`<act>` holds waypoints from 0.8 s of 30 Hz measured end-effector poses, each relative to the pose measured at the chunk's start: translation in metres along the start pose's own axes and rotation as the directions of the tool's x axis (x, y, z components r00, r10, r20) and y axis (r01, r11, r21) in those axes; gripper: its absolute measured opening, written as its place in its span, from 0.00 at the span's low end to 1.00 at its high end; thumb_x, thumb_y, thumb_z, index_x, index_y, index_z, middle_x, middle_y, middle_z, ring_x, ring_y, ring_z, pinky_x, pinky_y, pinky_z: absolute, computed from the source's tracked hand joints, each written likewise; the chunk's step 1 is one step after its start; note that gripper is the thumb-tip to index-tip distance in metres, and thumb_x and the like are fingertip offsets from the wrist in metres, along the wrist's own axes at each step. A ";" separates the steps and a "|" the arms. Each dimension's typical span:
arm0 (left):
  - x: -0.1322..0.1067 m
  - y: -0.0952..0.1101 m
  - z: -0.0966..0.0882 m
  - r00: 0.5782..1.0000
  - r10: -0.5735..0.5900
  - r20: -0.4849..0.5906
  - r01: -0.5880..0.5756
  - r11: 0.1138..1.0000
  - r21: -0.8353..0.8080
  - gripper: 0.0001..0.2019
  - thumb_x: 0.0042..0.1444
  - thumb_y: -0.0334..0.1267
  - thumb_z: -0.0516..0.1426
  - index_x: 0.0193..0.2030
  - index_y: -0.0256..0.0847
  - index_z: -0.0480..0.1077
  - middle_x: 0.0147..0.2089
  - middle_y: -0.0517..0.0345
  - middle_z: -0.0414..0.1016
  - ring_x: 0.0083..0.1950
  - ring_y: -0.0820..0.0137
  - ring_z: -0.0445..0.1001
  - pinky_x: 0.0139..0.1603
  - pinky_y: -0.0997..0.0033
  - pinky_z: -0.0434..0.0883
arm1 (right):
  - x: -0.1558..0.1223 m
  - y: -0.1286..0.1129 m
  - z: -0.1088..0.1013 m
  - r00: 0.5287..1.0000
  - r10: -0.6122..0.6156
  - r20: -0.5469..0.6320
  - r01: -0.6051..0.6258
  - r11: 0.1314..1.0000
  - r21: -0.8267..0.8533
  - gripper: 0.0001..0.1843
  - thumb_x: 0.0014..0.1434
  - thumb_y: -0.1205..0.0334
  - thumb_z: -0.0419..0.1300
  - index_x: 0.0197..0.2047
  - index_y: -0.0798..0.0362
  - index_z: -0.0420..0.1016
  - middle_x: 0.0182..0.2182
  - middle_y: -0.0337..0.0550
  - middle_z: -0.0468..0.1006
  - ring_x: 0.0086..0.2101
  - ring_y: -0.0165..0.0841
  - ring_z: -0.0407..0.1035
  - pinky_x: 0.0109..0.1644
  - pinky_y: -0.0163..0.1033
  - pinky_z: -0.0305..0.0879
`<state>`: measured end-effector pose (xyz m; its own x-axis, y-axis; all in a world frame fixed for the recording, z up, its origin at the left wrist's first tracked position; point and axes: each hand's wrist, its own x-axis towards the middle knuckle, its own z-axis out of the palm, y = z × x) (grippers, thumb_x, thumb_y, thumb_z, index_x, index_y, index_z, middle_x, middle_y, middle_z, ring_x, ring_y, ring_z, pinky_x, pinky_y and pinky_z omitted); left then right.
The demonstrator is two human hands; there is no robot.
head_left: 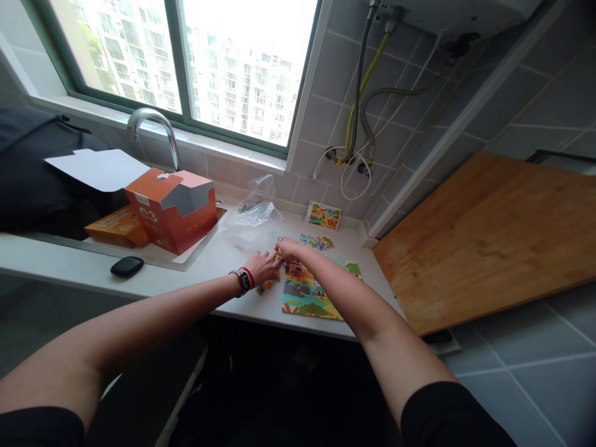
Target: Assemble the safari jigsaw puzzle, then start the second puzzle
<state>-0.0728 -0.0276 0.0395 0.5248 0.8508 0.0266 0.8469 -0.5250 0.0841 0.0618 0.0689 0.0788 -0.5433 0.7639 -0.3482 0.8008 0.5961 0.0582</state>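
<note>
Light, stiff cardboard jigsaw pieces (266,287) are best taken by their edges, tbh; the jigsaw board (307,295) is laid at 12 o'clock on the white counter (186,267), the left hand (263,267) and right hand (291,249) are half-curled at its corner, and any grip can't be told.

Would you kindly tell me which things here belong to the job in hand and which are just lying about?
Part of the job: left hand; right hand; colourful cardboard jigsaw puzzle; loose coloured puzzle pieces.

Lying about: orange cardboard box; crumpled clear plastic bag; black oval pouch; wooden chopping board.
</note>
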 end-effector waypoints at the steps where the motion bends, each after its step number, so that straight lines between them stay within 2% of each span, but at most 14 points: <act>1: 0.000 -0.002 -0.001 1.000 0.015 0.003 -0.015 1.000 0.000 0.26 0.63 0.49 0.65 0.63 0.37 0.71 0.60 0.33 0.73 0.58 0.44 0.72 0.54 0.51 0.67 | 0.001 0.001 0.000 1.000 0.015 0.010 -0.015 1.000 0.003 0.30 0.49 0.54 0.78 0.54 0.51 0.82 0.59 0.55 0.76 0.55 0.48 0.75 0.56 0.41 0.72; 6: 0.000 -0.013 -0.006 0.998 0.067 -0.003 -0.067 0.998 -0.003 0.24 0.61 0.52 0.66 0.58 0.39 0.74 0.61 0.36 0.72 0.61 0.46 0.69 0.56 0.54 0.66 | 0.005 -0.002 -0.005 0.999 0.049 0.010 -0.049 0.999 0.018 0.40 0.43 0.60 0.81 0.59 0.50 0.77 0.63 0.56 0.72 0.58 0.50 0.72 0.56 0.42 0.72; 9: -0.006 -0.022 -0.007 0.999 0.045 -0.008 -0.045 0.999 -0.008 0.22 0.62 0.53 0.64 0.55 0.39 0.75 0.60 0.37 0.72 0.61 0.47 0.69 0.58 0.52 0.65 | 0.006 -0.003 -0.005 0.999 0.025 -0.029 -0.023 0.998 0.065 0.44 0.39 0.65 0.82 0.59 0.50 0.74 0.62 0.55 0.73 0.59 0.51 0.71 0.57 0.42 0.71; 12: -0.012 -0.033 -0.006 1.000 -0.013 0.007 0.014 1.000 -0.027 0.21 0.63 0.52 0.64 0.53 0.39 0.76 0.56 0.38 0.75 0.58 0.46 0.72 0.57 0.51 0.68 | 0.007 -0.001 -0.004 0.998 0.005 -0.070 0.005 0.988 0.154 0.38 0.43 0.68 0.80 0.57 0.50 0.75 0.56 0.51 0.79 0.55 0.47 0.75 0.54 0.39 0.71; 15: -0.012 -0.042 -0.002 0.998 -0.053 0.022 0.054 0.997 -0.061 0.21 0.62 0.54 0.64 0.55 0.42 0.76 0.60 0.40 0.74 0.61 0.46 0.72 0.58 0.52 0.69 | 0.008 0.004 -0.004 0.991 0.028 -0.134 0.011 0.960 0.280 0.31 0.50 0.70 0.76 0.56 0.51 0.76 0.51 0.47 0.83 0.52 0.42 0.77 0.52 0.36 0.71; 17: -0.009 -0.047 0.000 0.997 -0.068 0.032 0.071 0.994 -0.084 0.23 0.60 0.54 0.65 0.56 0.44 0.75 0.63 0.43 0.72 0.62 0.47 0.71 0.60 0.52 0.69 | 0.009 0.007 -0.003 0.983 0.062 -0.170 0.006 0.928 0.373 0.30 0.54 0.70 0.75 0.58 0.51 0.75 0.49 0.46 0.84 0.49 0.38 0.78 0.50 0.34 0.71; 22: 0.000 -0.054 0.006 0.993 -0.106 0.053 0.112 0.984 -0.135 0.23 0.56 0.52 0.69 0.54 0.45 0.76 0.61 0.46 0.73 0.60 0.51 0.75 0.59 0.56 0.72 | 0.010 0.009 0.009 0.975 0.153 -0.165 -0.030 0.816 0.577 0.23 0.58 0.65 0.74 0.57 0.52 0.79 0.39 0.43 0.86 0.32 0.30 0.79 0.38 0.31 0.74; 24: 0.002 -0.055 0.008 0.992 -0.118 0.049 0.125 0.980 -0.152 0.23 0.55 0.51 0.69 0.53 0.44 0.76 0.61 0.47 0.73 0.59 0.52 0.75 0.60 0.57 0.72 | 0.008 0.008 0.016 0.971 0.185 -0.154 -0.051 0.785 0.618 0.22 0.57 0.63 0.74 0.55 0.52 0.81 0.38 0.43 0.87 0.30 0.30 0.79 0.36 0.31 0.75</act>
<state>-0.1177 0.0028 0.0273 0.4243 0.9049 -0.0321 0.8827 -0.4055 0.2377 0.0683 0.0759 0.0612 -0.4184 0.8895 -0.1836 0.8121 0.2758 -0.5143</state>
